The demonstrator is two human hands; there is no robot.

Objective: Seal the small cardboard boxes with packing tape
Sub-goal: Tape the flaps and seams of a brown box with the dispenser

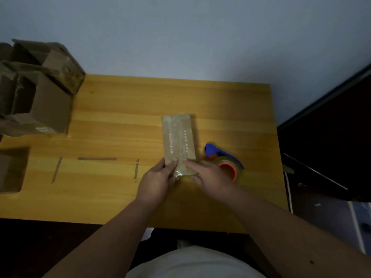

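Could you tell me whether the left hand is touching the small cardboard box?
Touching: the head view shows the left hand gripping the small cardboard box's near end.

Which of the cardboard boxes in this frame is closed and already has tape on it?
The small flat box under both hands at the table's middle; the boxes at far left gape open.
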